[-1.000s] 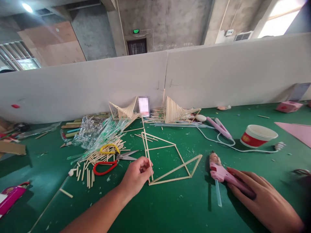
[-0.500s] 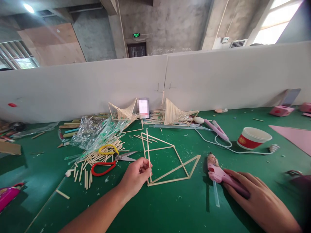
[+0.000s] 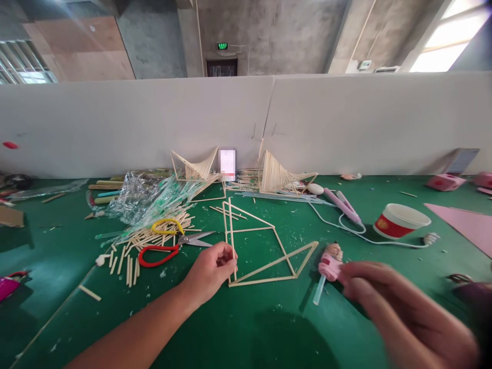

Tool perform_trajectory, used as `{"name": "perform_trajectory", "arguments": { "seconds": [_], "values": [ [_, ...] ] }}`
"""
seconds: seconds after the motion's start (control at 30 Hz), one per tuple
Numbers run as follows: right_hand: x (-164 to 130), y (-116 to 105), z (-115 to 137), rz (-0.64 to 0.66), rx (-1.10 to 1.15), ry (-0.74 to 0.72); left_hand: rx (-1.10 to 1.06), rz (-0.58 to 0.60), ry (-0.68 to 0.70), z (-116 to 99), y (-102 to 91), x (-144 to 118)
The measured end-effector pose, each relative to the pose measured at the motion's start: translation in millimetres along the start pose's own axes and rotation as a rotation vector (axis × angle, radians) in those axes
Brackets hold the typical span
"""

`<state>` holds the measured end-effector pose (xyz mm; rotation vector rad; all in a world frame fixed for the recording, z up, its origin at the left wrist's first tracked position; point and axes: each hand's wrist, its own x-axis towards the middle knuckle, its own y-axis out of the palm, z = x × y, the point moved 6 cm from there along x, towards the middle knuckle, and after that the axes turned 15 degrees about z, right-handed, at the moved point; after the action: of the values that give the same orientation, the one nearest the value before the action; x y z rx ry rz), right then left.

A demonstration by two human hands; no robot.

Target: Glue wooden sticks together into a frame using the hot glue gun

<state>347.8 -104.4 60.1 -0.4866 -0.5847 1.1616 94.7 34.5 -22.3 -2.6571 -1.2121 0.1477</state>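
Note:
My left hand [image 3: 209, 271] is closed around an upright stick at the near left corner of a wooden stick frame [image 3: 265, 281]. The frame stands on the green table, with a triangle of sticks jutting out at its right. My right hand [image 3: 403, 307], slightly blurred, grips a pink hot glue gun [image 3: 329, 264] by its handle, which the fingers hide. The gun's nozzle end is just right of the frame's triangle, apart from it. A clear glue stick [image 3: 319, 290] pokes out of the gun toward the lower left.
Scissors [image 3: 180, 241] with red and yellow handles lie left of the frame, beside cut sticks [image 3: 132, 271] and plastic wrapping [image 3: 134, 197]. Two finished-looking curved stick models [image 3: 274, 174] stand by the white partition [image 3: 326, 123]. A paper cup [image 3: 402, 221] and a white cable [image 3: 384, 241] are at right.
My right hand has closed around the glue gun's handle and turned the gun, so its glue stick now slants left. My left hand keeps its hold on the upright stick. The view has tilted slightly.

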Motion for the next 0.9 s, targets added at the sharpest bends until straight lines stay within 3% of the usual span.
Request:
{"name": "perform_trajectory", "arguments": {
  "seconds": [0.07,0.13,0.27,0.37,0.6,0.9],
  "values": [
    [-4.3,42.7,20.3,0.313,0.337,0.072,-0.003,-0.002,0.003,0.1,-0.6,-0.7],
    [-10.7,77.8,30.5,0.474,0.583,0.215,-0.003,-0.006,0.004,-0.2,-1.1,-1.8],
    [-10.0,115.2,29.6,0.482,0.828,0.433,0.003,-0.022,0.011,-2.2,-2.2,-3.9],
    [0.4,128.4,26.4,0.485,0.864,0.473,0.001,-0.032,0.013,-3.8,-2.7,-4.9],
    [23.4,147.0,27.9,0.599,0.767,0.406,-0.031,-0.007,0.027,-5.3,-1.2,-7.6],
    [33.6,144.8,52.7,0.880,0.799,0.182,-0.037,-0.027,0.099,-19.7,5.5,-17.1]
  ]
}}
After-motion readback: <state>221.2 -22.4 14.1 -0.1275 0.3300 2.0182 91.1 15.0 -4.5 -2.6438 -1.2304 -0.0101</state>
